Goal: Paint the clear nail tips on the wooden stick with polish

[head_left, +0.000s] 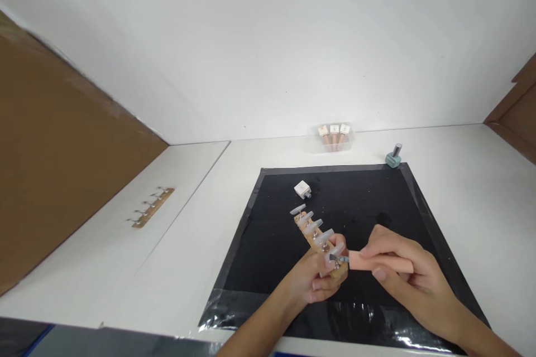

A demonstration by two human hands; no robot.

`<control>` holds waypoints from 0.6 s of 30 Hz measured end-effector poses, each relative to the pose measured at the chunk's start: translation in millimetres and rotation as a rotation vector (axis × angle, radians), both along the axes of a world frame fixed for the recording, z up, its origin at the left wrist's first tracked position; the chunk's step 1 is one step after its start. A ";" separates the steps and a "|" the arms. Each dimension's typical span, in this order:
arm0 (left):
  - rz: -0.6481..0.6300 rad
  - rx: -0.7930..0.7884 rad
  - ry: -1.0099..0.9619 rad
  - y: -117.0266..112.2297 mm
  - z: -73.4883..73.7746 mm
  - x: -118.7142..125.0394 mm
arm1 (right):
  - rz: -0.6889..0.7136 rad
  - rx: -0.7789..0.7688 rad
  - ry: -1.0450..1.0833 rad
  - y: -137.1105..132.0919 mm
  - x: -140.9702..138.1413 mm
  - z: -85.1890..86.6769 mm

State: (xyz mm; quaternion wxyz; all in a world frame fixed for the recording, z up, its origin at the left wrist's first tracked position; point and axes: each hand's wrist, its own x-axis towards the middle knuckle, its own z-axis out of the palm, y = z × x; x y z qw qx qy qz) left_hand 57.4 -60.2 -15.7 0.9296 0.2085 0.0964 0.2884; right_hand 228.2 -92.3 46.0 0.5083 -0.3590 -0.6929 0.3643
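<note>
My left hand (pixel 315 278) is closed around the near end of a wooden strip (pixel 312 236) that carries several clear false nail tips on metal pegs. My right hand (pixel 404 274) grips a peach-coloured polish cap (pixel 379 261) with a small brush (pixel 338 257) at its tip. The brush touches the nail tip nearest my left fingers. Both hands are over the near part of a black mat (pixel 368 209).
A small white bottle (pixel 302 189) lies on the mat's far part. A teal polish bottle (pixel 393 157) stands at the mat's far right corner. A clear box with three bottles (pixel 334 138) sits by the wall. Another wooden peg strip (pixel 151 207) lies at left on the white table.
</note>
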 end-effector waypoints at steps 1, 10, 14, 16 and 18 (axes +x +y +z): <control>-0.007 -0.001 0.007 -0.2 -0.6 0.1 | -0.007 0.007 -0.014 0.3 -0.2 -0.1; -0.002 -0.057 -0.022 0.2 4.7 0.9 | -0.161 0.061 -0.029 0.7 6.2 0.8; -0.026 -0.031 -0.025 -0.1 5.4 1.5 | -0.034 -0.034 0.054 -1.5 6.7 -0.3; -0.032 -0.029 -0.005 -0.8 3.9 1.5 | 0.017 -0.066 0.062 -2.4 4.6 -1.0; -0.048 -0.020 0.015 -1.6 1.4 1.3 | 0.025 -0.073 0.052 -2.8 3.1 -1.7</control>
